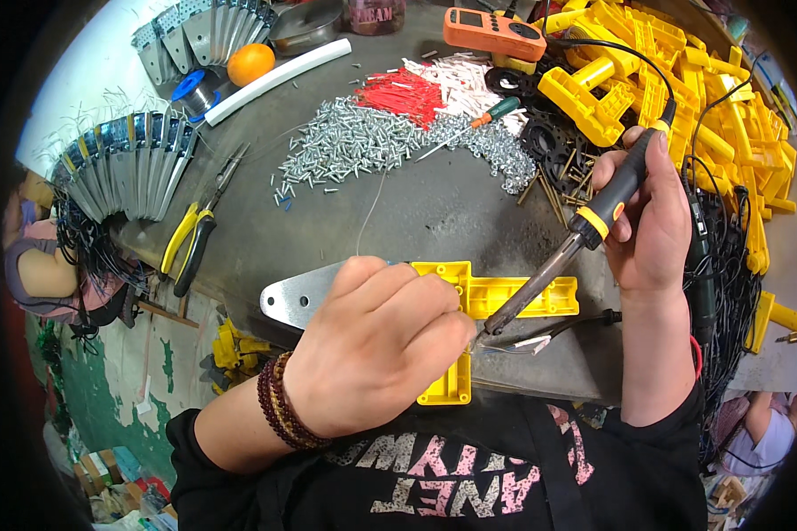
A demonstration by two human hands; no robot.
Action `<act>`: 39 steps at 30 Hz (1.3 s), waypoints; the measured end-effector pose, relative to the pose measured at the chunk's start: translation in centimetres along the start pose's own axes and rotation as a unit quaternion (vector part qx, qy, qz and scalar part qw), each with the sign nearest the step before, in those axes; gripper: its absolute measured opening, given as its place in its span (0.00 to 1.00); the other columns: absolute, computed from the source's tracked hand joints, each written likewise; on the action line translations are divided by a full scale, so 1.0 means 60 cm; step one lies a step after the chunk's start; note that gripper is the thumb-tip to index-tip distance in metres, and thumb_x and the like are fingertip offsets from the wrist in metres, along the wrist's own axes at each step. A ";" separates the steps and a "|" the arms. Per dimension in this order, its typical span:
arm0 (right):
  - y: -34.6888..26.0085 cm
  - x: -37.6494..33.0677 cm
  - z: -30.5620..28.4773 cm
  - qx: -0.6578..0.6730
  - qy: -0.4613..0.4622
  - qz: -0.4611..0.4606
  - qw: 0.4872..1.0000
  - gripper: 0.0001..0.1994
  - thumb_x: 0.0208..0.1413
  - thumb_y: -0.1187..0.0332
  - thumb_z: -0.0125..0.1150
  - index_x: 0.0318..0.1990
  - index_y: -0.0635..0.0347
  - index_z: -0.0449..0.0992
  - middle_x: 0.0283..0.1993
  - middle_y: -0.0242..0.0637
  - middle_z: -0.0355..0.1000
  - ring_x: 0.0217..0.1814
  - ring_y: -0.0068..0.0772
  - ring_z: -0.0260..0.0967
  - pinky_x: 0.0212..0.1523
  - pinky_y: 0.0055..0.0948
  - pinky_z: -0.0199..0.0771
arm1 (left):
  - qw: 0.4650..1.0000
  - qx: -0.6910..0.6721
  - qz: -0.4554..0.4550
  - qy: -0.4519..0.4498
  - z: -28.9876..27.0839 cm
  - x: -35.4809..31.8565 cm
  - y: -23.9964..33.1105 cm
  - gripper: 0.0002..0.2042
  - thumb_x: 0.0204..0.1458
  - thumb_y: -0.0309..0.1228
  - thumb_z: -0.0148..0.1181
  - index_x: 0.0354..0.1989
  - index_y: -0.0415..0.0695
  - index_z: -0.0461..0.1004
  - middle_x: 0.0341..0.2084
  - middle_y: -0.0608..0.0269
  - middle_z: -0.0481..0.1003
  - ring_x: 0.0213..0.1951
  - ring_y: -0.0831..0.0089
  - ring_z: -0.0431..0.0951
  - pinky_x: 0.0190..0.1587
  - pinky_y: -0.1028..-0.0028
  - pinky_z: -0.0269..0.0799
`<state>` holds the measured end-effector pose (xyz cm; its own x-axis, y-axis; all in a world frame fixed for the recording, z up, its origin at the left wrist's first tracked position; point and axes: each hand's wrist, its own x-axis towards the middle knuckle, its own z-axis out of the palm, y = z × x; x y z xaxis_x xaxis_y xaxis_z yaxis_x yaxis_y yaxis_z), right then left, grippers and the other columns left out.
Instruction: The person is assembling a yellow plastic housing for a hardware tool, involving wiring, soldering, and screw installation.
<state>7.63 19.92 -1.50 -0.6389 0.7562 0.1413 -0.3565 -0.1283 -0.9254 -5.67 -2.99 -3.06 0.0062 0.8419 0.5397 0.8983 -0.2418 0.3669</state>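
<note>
My right hand (646,208) is closed round the dark handle of a soldering iron (604,205) with yellow bands. The iron slants down to the left, its tip beside my left fingertips. My left hand (390,323) is closed in a pinch over a yellow plastic housing (522,297); a thin solder wire (369,217) runs into it from above. The fingertips are partly hidden, as is the joint under the tip. A silver metal plate (283,299) sticks out left of my hand. White-ended leads (531,343) of a black cable lie right of the fingertips.
Screws (354,137), red sleeves (403,96) and a screwdriver (496,111) lie beyond my hands. Pliers (195,234), a solder spool (195,95) and metal plates (128,164) are left. Yellow housings (673,71), a multimeter (494,35) and black cables (735,310) crowd the right. Other people show at both edges.
</note>
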 end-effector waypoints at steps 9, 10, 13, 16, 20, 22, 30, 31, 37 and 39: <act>-0.006 -0.004 -0.001 0.009 -0.013 -0.002 1.000 0.15 0.67 0.53 0.47 0.45 0.55 0.67 0.27 0.44 0.74 0.11 0.16 0.54 0.12 0.17 0.53 | 1.000 -0.011 -0.004 0.000 0.001 0.000 0.010 0.12 0.37 0.20 0.62 0.33 0.44 0.77 0.30 0.63 0.74 0.31 0.64 0.73 0.37 0.66 0.63; -0.004 -0.004 -0.001 0.008 -0.012 -0.001 1.000 0.15 0.67 0.53 0.47 0.45 0.55 0.67 0.27 0.44 0.74 0.11 0.16 0.54 0.12 0.17 0.53 | 1.000 -0.012 -0.005 0.000 0.002 -0.001 0.010 0.12 0.37 0.20 0.62 0.33 0.44 0.77 0.30 0.63 0.74 0.31 0.64 0.73 0.37 0.66 0.63; -0.001 -0.003 0.001 -0.004 -0.013 -0.007 1.000 0.14 0.67 0.53 0.46 0.45 0.55 0.68 0.27 0.44 0.74 0.11 0.16 0.54 0.12 0.17 0.53 | 1.000 -0.013 -0.009 0.008 0.002 -0.004 0.009 0.12 0.36 0.20 0.64 0.33 0.44 0.77 0.30 0.63 0.74 0.31 0.64 0.73 0.36 0.67 0.63; -0.005 -0.005 0.001 0.000 -0.004 -0.009 1.000 0.15 0.68 0.54 0.45 0.46 0.55 0.68 0.27 0.44 0.74 0.11 0.16 0.54 0.12 0.17 0.53 | 1.000 0.000 -0.014 0.019 -0.008 -0.009 0.010 0.13 0.36 0.22 0.67 0.33 0.45 0.77 0.29 0.64 0.75 0.30 0.65 0.73 0.37 0.66 0.62; -0.026 -0.015 -0.002 0.013 0.028 -0.051 0.998 0.18 0.69 0.52 0.42 0.48 0.59 0.67 0.29 0.43 0.74 0.10 0.15 0.53 0.11 0.15 0.52 | 0.999 0.024 -0.026 -0.002 -0.015 -0.017 0.022 0.13 0.35 0.23 0.69 0.33 0.46 0.77 0.28 0.67 0.77 0.29 0.68 0.73 0.39 0.65 0.59; -0.037 -0.027 0.004 0.013 -0.013 -0.085 0.996 0.20 0.69 0.52 0.40 0.50 0.60 0.66 0.28 0.43 0.73 0.10 0.15 0.52 0.10 0.14 0.52 | 0.999 0.019 -0.033 -0.005 -0.012 -0.022 0.023 0.13 0.36 0.23 0.69 0.34 0.46 0.77 0.28 0.68 0.78 0.29 0.69 0.73 0.39 0.65 0.58; -0.035 -0.061 0.010 -0.093 -0.106 -0.193 0.971 0.22 0.68 0.48 0.41 0.55 0.57 0.60 0.30 0.40 0.66 0.19 0.21 0.59 0.19 0.17 0.62 | 0.999 0.019 -0.026 0.010 -0.003 -0.021 0.019 0.13 0.37 0.22 0.69 0.34 0.46 0.78 0.30 0.68 0.77 0.29 0.69 0.73 0.39 0.66 0.58; -0.035 -0.062 0.010 -0.101 -0.105 -0.196 0.970 0.22 0.68 0.48 0.41 0.55 0.57 0.60 0.30 0.40 0.66 0.20 0.21 0.60 0.20 0.17 0.62 | 0.999 0.020 -0.027 0.011 -0.001 -0.020 0.019 0.13 0.37 0.22 0.69 0.34 0.46 0.78 0.30 0.68 0.77 0.29 0.69 0.73 0.39 0.66 0.58; -0.031 -0.061 0.008 -0.107 -0.101 -0.212 0.966 0.22 0.68 0.47 0.41 0.55 0.57 0.60 0.30 0.40 0.66 0.19 0.21 0.61 0.19 0.17 0.62 | 0.999 0.024 -0.033 0.013 0.002 -0.020 0.022 0.14 0.36 0.22 0.68 0.35 0.46 0.78 0.29 0.68 0.77 0.30 0.69 0.73 0.39 0.67 0.59; -0.029 -0.062 0.010 -0.110 -0.098 -0.212 0.966 0.22 0.68 0.47 0.41 0.55 0.57 0.60 0.30 0.40 0.66 0.19 0.21 0.61 0.19 0.17 0.62 | 0.999 0.037 -0.029 0.003 0.001 -0.020 0.023 0.14 0.35 0.22 0.67 0.35 0.46 0.78 0.30 0.69 0.76 0.30 0.70 0.73 0.39 0.67 0.60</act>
<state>10.21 16.92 -0.19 -0.5917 0.5718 0.5682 -0.4755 0.3216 -0.8188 -4.44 -4.32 -3.23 -0.0494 0.8509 0.5230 0.9273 -0.1555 0.3406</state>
